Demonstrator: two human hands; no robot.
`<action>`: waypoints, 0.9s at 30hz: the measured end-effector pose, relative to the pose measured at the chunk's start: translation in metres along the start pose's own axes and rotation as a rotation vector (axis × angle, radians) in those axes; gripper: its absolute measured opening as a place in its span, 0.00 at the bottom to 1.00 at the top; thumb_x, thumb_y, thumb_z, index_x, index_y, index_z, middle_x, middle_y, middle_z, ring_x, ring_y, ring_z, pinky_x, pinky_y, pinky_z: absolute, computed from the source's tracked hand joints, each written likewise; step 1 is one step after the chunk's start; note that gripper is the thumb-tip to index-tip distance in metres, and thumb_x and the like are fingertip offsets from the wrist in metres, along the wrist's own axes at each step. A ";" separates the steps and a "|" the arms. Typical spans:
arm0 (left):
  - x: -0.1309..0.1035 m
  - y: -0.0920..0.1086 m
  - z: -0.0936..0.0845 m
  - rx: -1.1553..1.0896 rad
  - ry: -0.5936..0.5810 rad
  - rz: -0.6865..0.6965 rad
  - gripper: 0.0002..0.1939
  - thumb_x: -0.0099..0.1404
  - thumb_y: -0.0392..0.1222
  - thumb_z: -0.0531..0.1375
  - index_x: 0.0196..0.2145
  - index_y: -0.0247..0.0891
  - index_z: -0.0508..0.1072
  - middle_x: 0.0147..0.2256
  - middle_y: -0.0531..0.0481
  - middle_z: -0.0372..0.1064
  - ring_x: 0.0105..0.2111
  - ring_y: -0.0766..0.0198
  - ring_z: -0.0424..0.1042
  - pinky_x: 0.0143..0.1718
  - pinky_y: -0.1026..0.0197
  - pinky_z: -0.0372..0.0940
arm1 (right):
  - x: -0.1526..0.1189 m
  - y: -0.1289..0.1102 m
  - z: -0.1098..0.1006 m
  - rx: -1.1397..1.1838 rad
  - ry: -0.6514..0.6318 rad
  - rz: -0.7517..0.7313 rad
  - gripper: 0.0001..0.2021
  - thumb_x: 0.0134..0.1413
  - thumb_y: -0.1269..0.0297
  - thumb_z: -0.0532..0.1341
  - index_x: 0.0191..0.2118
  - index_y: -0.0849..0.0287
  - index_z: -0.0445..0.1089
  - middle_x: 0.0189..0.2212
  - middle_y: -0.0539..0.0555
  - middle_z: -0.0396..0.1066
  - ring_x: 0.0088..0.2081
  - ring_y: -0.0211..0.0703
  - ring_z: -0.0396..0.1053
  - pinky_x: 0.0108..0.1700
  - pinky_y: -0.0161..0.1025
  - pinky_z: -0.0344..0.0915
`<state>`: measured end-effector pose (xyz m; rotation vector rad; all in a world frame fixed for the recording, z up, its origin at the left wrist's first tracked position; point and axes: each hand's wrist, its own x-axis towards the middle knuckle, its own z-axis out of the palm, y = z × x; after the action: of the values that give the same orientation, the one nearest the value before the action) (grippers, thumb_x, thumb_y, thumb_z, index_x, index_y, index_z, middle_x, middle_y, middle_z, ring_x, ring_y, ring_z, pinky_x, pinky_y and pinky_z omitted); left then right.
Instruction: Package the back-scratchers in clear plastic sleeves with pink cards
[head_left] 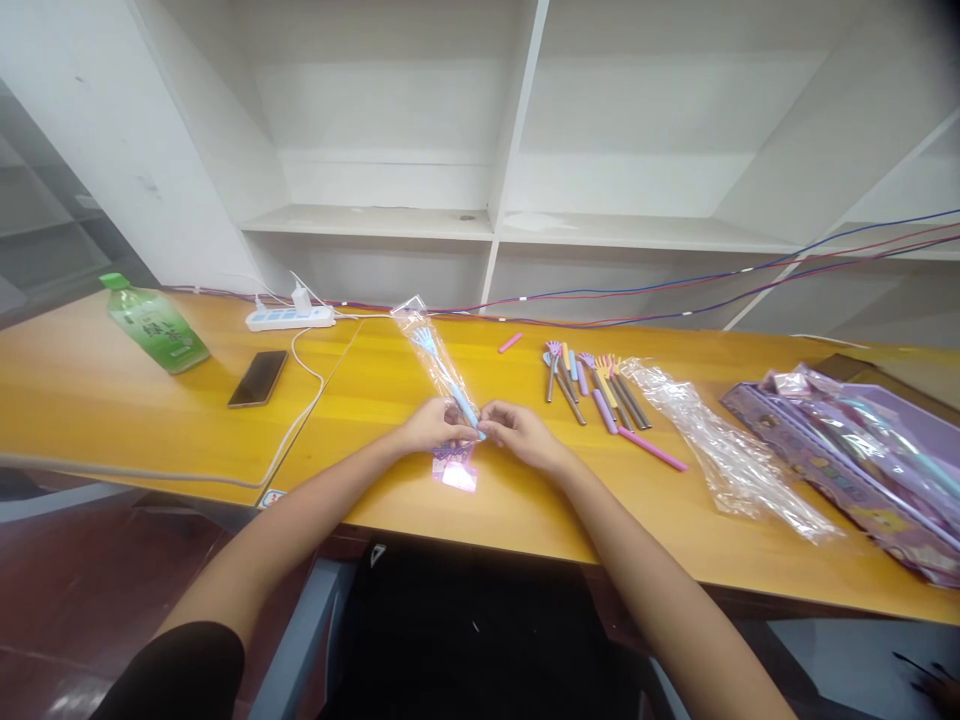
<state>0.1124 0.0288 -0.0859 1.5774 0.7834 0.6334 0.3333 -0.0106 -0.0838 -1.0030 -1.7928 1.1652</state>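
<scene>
1. Black clothes (480, 640) are closest, at 6 o'clock from the two hands, with a blue-gray chair (296, 640) at 7 and dark red floor (97, 580) between 8 and 9.
2. At the middle of the clock, the left hand (435, 425) has its fingers curled shut on a see-through bag (439, 365). The right hand (521, 432) has thumb and finger pinched together on the bag's low end.
3. Inside the bag is a light blue stick (463, 402) with a little hand on top, pointing to 11.
4. Under the left hand is a shiny pink piece (455, 470); I cannot tell if it joins the bag.
5. All this is over a shiny yellow-brown wood table (540, 510).
6. Between 9 and 10 are a green bottle (161, 325) and a phone (259, 380). At 10 is a white power strip (289, 318).
7. One pink tube (511, 343) lies at 1. More little hand sticks (604, 385) and tubes lie between 2 and 3.
8. At 3 are empty plastic bags (727, 450), then a purple box (825, 465).
9. Big white shelves (495, 225) stand at 12, with blue and red wires (675, 285) near 2.
</scene>
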 end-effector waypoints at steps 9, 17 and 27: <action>0.001 0.000 0.003 -0.061 -0.020 0.041 0.25 0.54 0.47 0.76 0.43 0.32 0.74 0.37 0.45 0.77 0.36 0.62 0.77 0.40 0.59 0.71 | -0.001 -0.005 -0.003 0.001 -0.036 -0.055 0.18 0.64 0.45 0.63 0.38 0.56 0.65 0.30 0.48 0.64 0.31 0.40 0.59 0.34 0.37 0.58; 0.005 -0.011 -0.002 0.030 0.042 0.150 0.23 0.64 0.47 0.69 0.51 0.36 0.68 0.43 0.44 0.74 0.40 0.61 0.77 0.43 0.58 0.71 | 0.003 0.011 -0.013 -0.021 0.058 0.017 0.20 0.63 0.42 0.62 0.39 0.55 0.64 0.28 0.47 0.68 0.29 0.39 0.66 0.34 0.37 0.65; 0.009 -0.019 -0.013 0.076 0.154 0.069 0.19 0.64 0.47 0.65 0.50 0.37 0.69 0.37 0.51 0.71 0.28 0.68 0.73 0.30 0.64 0.67 | 0.007 0.004 -0.018 0.143 0.280 0.083 0.25 0.54 0.37 0.67 0.37 0.53 0.61 0.28 0.47 0.70 0.27 0.43 0.74 0.24 0.38 0.74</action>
<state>0.1060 0.0454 -0.1027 1.6449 0.8788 0.7902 0.3470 0.0031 -0.0814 -1.1048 -1.4410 1.1248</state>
